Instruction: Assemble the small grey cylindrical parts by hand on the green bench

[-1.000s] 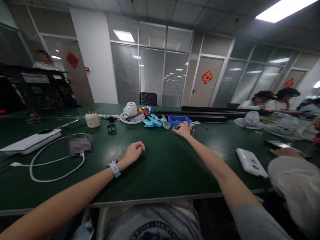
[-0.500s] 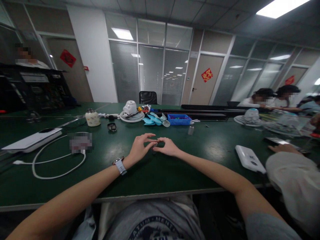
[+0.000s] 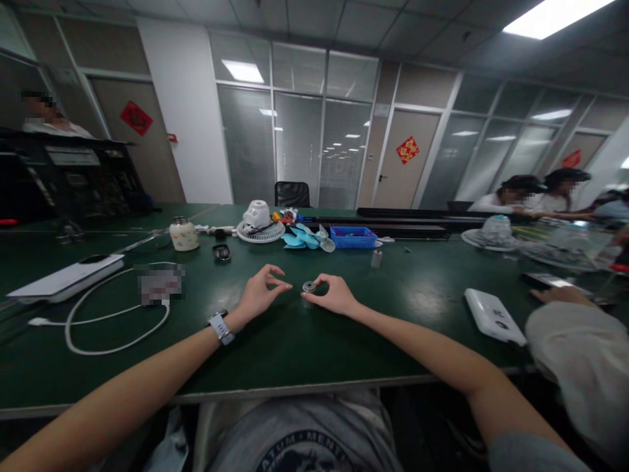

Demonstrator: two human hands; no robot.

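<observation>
- Small metal cylinder (image 3: 308,288): middle of the frame, upright, round end up. Cannot tell whether its base meets the tabletop (image 3: 354,354).
- Right hand (image 3: 338,296): pinching the cylinder between thumb and curled fingers, from the cylinder's right side.
- Left hand (image 3: 261,293): thumb and fingers spread with a gap between them, nothing held; thumb tip just beside the cylinder, apart from it. Watch (image 3: 222,328) with a pale strap on that wrist.
- Second cylinder (image 3: 376,259): metallic, standing right of centre, beyond the right hand.
- Blue basket (image 3: 352,242): centre of the frame, further back; small contents too fine to make out.
- Light-blue blades (image 3: 299,238): in a pile just left of the basket.
- White fan housing (image 3: 256,215): resting on a round white grille (image 3: 260,233), left of the blades.
- Dark oval object (image 3: 221,252): left of centre, with a cream jar (image 3: 184,236) behind and to its left.
- White cable (image 3: 69,334): looped at the left of the frame.
- White device (image 3: 494,317): right of the frame, near another person's sleeve (image 3: 574,347).
</observation>
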